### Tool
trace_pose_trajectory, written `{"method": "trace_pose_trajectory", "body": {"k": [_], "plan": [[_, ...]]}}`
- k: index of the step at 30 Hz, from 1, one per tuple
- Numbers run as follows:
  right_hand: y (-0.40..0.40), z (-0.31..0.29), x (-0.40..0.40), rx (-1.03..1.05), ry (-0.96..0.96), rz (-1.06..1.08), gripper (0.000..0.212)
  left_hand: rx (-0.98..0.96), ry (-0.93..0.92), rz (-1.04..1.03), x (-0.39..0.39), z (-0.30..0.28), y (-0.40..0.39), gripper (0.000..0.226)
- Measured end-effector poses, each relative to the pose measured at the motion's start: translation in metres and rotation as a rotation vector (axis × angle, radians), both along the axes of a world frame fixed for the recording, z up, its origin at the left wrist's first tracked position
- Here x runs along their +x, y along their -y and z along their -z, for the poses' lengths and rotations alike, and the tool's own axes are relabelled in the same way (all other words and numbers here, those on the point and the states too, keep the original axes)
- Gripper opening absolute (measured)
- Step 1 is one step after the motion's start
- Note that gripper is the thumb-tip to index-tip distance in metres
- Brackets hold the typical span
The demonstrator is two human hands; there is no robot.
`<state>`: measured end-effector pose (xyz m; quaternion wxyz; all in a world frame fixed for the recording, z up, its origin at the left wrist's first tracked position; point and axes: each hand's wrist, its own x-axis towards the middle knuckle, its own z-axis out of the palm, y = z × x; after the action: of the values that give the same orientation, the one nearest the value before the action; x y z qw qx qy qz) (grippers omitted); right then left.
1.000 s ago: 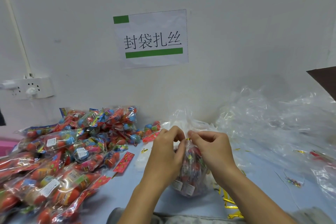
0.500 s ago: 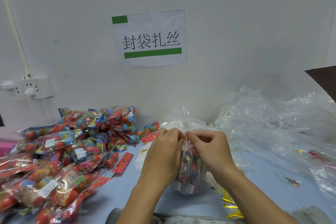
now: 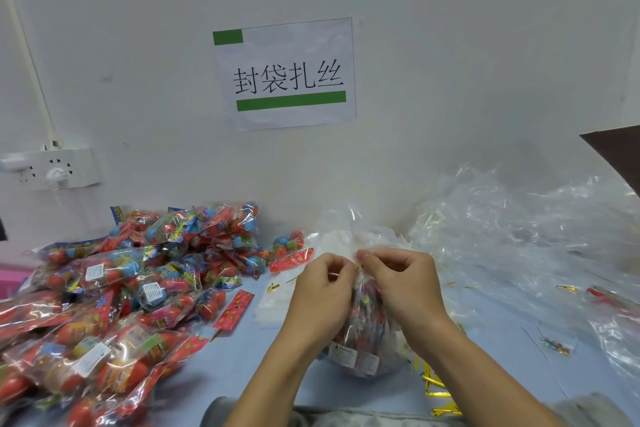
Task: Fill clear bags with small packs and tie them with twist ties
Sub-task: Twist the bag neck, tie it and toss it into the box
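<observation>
Clear bag point(image 3: 363, 333) of small packs stands upright between both hands; left hand point(image 3: 320, 295) and right hand point(image 3: 403, 288) fingers curled, pinching gold twist tie point(image 3: 358, 267) at bag neck, 12 o'clock of bag; filled bags point(image 3: 114, 295) piled at 9 o'clock.

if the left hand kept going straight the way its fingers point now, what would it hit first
Most likely the right hand: the left hand has its fingertips aimed across the clear bag's neck at the gold twist tie, nearly touching already.
</observation>
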<state>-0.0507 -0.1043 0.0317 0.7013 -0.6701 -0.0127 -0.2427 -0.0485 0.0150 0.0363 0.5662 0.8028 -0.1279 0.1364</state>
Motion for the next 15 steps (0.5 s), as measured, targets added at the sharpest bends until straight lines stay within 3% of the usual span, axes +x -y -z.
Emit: {"method": "trace_pose_trajectory", "body": {"k": [11,15], "plan": [[0.0034,0.0010,0.0033,0.004,-0.073,0.038,0.015,0.128,0.300,-0.050,-0.0022,0.0000,0.0006,0.015],[0.0059,0.0001,0.0037,0.062,-0.098,0.051,0.019,0.264,0.416,-0.003,-0.0052,0.0011,0.0032,0.015]]}}
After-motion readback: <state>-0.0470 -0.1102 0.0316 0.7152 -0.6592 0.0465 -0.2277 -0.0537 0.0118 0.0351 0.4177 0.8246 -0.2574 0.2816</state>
